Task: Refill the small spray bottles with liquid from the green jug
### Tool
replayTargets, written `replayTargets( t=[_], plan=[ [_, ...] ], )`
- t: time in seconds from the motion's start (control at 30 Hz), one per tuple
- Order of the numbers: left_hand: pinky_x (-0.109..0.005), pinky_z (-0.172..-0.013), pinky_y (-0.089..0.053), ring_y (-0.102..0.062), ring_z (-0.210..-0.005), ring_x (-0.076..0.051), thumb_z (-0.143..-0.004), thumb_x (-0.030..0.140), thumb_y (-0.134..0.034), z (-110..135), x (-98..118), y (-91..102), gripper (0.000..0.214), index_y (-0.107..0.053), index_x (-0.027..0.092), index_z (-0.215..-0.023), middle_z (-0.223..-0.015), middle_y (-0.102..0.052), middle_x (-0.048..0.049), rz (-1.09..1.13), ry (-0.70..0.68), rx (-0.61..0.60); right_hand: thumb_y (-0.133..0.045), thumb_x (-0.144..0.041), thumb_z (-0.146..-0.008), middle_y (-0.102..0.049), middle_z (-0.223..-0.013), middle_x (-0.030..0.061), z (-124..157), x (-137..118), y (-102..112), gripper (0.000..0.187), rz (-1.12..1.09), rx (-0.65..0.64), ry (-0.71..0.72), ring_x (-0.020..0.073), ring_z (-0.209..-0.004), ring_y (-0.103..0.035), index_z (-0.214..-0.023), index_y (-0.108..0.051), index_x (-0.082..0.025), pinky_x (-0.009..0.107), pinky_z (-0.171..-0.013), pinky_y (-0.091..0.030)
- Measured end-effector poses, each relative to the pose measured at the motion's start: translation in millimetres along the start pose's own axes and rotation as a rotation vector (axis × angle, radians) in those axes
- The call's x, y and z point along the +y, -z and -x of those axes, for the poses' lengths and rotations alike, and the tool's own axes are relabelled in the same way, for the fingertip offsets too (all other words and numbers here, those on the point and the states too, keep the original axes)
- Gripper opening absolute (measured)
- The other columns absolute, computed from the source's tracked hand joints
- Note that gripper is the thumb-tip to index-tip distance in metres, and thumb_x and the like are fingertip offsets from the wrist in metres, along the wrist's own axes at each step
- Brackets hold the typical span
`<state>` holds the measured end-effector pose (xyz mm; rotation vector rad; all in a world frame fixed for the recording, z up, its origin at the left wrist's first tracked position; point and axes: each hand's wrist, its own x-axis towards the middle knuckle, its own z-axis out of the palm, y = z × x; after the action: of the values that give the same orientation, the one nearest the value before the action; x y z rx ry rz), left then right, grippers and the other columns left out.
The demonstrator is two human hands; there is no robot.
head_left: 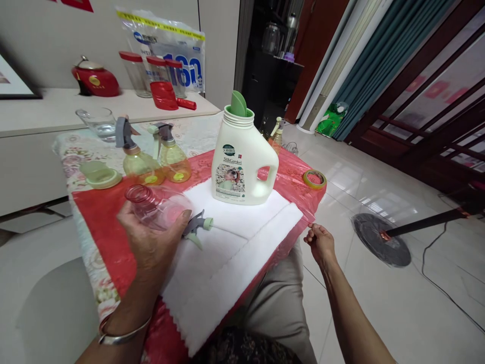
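My left hand (151, 237) is wrapped round an empty clear pink spray bottle (157, 205) with no head on it, held tilted over the red cloth. Its grey-green trigger spray head (197, 228) lies on the white towel (227, 253) just right of that hand. My right hand (320, 241) hangs off the table's right edge with fingers curled, pinching the red plastic cloth's (102, 222) edge. A white detergent jug (242, 162) with a green funnel (238, 103) in its mouth stands on the towel.
Two yellow spray bottles (142, 159) (172, 154), a green lid (99, 175) and a glass jug (99, 123) stand at the back left. A tape roll (314, 178) lies at the right corner. A fan base (381, 245) and cable rest on the tiled floor.
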<state>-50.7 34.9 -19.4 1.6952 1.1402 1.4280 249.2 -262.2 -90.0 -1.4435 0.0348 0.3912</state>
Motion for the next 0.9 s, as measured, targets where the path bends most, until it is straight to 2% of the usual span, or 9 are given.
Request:
replayTargets(
  t=[0.17,0.27,0.4,0.5,0.6,0.67,0.77,0.83,0.9],
  plan=[
    [-0.063,-0.106,-0.049,-0.059,-0.121,-0.036,-0.060,0.037,-0.088,-0.2,-4.6,-1.4,0.091,-0.040,0.025,-0.136,-0.135,-0.054,-0.0114,-0.001,0.036,0.010,-0.059,-0.042,-0.098,-0.057,-0.124,0.0104,11.1,-5.3,0.7,0.042,-0.021,-0.034,-0.012,0.0197,-0.109,-0.059,-0.128,-0.056,-0.014,0.041,-0.093,-0.054],
    [-0.060,-0.103,-0.051,-0.061,-0.117,-0.035,-0.055,0.037,-0.090,-0.7,-8.8,-3.0,0.096,-0.041,0.022,-0.136,-0.132,-0.056,-0.0117,0.003,0.031,0.025,-0.059,-0.042,-0.098,-0.057,-0.123,0.0103,13.5,-7.5,-9.6,0.041,-0.019,-0.076,-0.008,0.0193,-0.108,-0.059,-0.127,-0.057,-0.014,0.040,-0.093,-0.054],
    [-0.056,-0.100,-0.052,-0.062,-0.113,-0.032,-0.053,0.038,-0.089,-1.7,-12.1,-5.0,0.098,-0.040,0.018,-0.136,-0.128,-0.057,-0.0128,0.014,0.010,0.061,-0.058,-0.041,-0.098,-0.059,-0.118,0.0092,15.4,-20.2,-25.0,0.039,-0.025,-0.028,0.097,0.0172,-0.102,-0.060,-0.125,-0.057,-0.013,0.036,-0.087,-0.055],
    [-0.052,-0.100,-0.052,-0.060,-0.114,-0.030,-0.056,0.039,-0.087,-2.5,-9.1,-4.9,0.094,-0.041,0.020,-0.136,-0.128,-0.055,-0.0116,0.036,0.002,0.038,-0.060,-0.039,-0.097,-0.060,-0.096,0.0039,19.0,-39.5,-41.1,0.030,-0.050,-0.005,0.235,0.0098,-0.079,-0.058,-0.109,-0.060,-0.011,0.024,-0.069,-0.053],
    [-0.050,-0.100,-0.051,-0.059,-0.114,-0.029,-0.057,0.037,-0.086,-3.7,-4.9,-4.2,0.090,-0.044,0.020,-0.135,-0.124,-0.055,-0.0109,-0.027,-0.013,0.048,-0.079,-0.038,-0.079,-0.056,-0.075,-0.0016,22.0,-60.8,-67.4,0.033,-0.059,-0.067,0.364,0.0059,-0.061,-0.050,-0.085,-0.059,-0.012,0.018,-0.055,-0.044],
    [-0.051,-0.101,-0.050,-0.057,-0.117,-0.031,-0.059,0.036,-0.085,-4.4,-4.3,-3.8,0.089,-0.044,0.019,-0.136,-0.124,-0.056,-0.0117,-0.084,-0.035,0.068,-0.086,-0.037,-0.066,-0.060,-0.078,0.0000,22.1,-73.1,-89.9,0.038,-0.037,-0.127,0.420,0.0081,-0.066,-0.056,-0.085,-0.064,-0.013,0.020,-0.059,-0.047],
    [-0.052,-0.101,-0.049,-0.056,-0.118,-0.032,-0.062,0.035,-0.084,-5.4,-7.6,-3.8,0.090,-0.042,0.019,-0.139,-0.126,-0.056,-0.0133,-0.109,-0.051,0.087,-0.088,-0.034,-0.062,-0.068,-0.102,0.0069,19.1,-88.1,-124.7,0.050,0.019,-0.229,0.454,0.0152,-0.091,-0.064,-0.105,-0.070,-0.015,0.026,-0.075,-0.054],
    [-0.050,-0.100,-0.050,-0.057,-0.119,-0.032,-0.062,0.033,-0.084,-6.1,-11.3,-4.1,0.089,-0.041,0.019,-0.139,-0.127,-0.055,-0.0141,-0.098,-0.060,0.106,-0.088,-0.030,-0.059,-0.066,-0.117,0.0082,16.4,-96.5,-145.5,0.060,0.051,-0.305,0.469,0.0188,-0.109,-0.062,-0.115,-0.070,-0.018,0.028,-0.086,-0.054],
    [-0.049,-0.100,-0.051,-0.057,-0.119,-0.032,-0.062,0.033,-0.085,-7.0,-14.6,-4.5,0.089,-0.042,0.020,-0.138,-0.127,-0.056,-0.0141,-0.087,-0.069,0.119,-0.087,-0.027,-0.056,-0.065,-0.123,0.0077,14.0,-103.9,-163.0,0.065,0.080,-0.387,0.481,0.0204,-0.117,-0.060,-0.118,-0.069,-0.020,0.030,-0.093,-0.053]
  ],
)
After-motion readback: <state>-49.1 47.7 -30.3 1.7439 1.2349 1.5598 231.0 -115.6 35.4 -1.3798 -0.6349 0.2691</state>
